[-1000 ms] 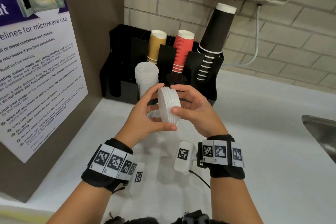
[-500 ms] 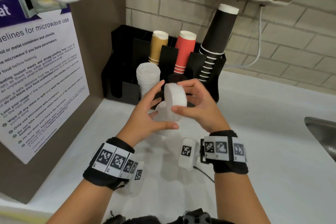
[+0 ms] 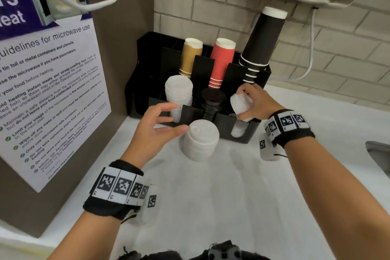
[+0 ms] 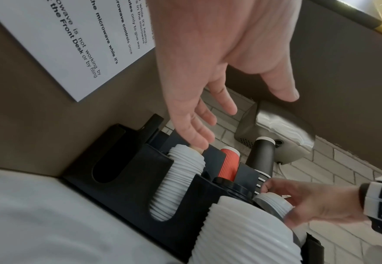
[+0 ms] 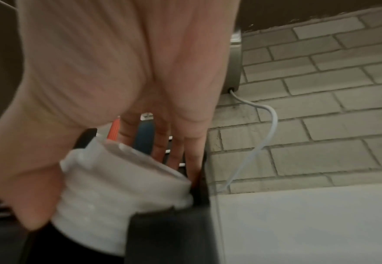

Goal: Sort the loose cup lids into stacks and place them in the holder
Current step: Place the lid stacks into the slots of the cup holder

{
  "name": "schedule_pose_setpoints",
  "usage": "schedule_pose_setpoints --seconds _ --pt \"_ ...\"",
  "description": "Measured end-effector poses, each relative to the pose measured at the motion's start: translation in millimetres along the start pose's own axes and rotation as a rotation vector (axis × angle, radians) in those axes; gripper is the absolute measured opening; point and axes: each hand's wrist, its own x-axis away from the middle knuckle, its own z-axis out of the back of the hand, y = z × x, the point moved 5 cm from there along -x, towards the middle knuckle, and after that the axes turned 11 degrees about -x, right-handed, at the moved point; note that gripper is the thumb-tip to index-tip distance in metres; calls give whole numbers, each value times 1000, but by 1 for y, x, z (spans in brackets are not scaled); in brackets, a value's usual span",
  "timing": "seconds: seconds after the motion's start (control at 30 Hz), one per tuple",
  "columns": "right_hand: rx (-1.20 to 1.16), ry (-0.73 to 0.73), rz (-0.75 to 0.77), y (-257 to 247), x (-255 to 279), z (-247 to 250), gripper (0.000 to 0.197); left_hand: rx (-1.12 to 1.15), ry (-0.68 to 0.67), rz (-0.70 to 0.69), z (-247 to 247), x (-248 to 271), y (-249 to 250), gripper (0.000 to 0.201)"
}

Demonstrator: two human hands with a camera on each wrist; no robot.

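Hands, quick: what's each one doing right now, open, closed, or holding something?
Left hand: open, fingers spread, thumb tip at the lid stack on the counter, gripping nothing.
Right hand: grips a short stack of white lids over the holder.

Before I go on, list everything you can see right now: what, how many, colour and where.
Black plastic cup-and-lid holder: one, against the brick wall.
White plastic lid stack on the counter: one, in front of the holder.
White lid stack in the holder's front left slot: one.
Black lid stack: one, front middle slot.
Small white lid stack: one, held over the front right slot.
Paper cup stacks: tan, red, black, back row.
Microwave poster: one, left panel.
Left hand: fingers spread beside the counter stack.
Right hand: grips the small stack.
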Motion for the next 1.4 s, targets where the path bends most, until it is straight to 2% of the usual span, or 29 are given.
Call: schedule_pose_setpoints --seconds 0.23,0.37,0.6,0.8,1.07,1.23,1.27,1.33,1.4 --pt "245 -144 -30 -1 -9 -6 73 -31 -14 19 -6 -4 -3 48" --pt "350 -225 -41 -2 -12 -20 78 -33 -27 31 -8 -4 -2 51" --pt "359 -317 -76 2 -14 -41 81 -30 -25 42 -7 -2 -4 52" --pt "362 -327 -84 2 -11 -51 80 -38 -19 54 -5 -1 -4 55" --pt "407 -222 -108 3 4 -54 73 -45 -19 65 -6 -1 -5 54" --pt "489 -294 -142 -7 7 -44 78 -58 -14 64 -7 -3 -9 38" --pt "489 -253 -132 -13 9 -39 74 -57 -15 60 -6 -4 -10 34" --pt "406 -75 -35 -31 15 -27 58 -53 -19 60 -5 -4 -13 27" --pt "166 62 124 -56 28 -26 42 -51 -18 68 -3 -5 -18 29"
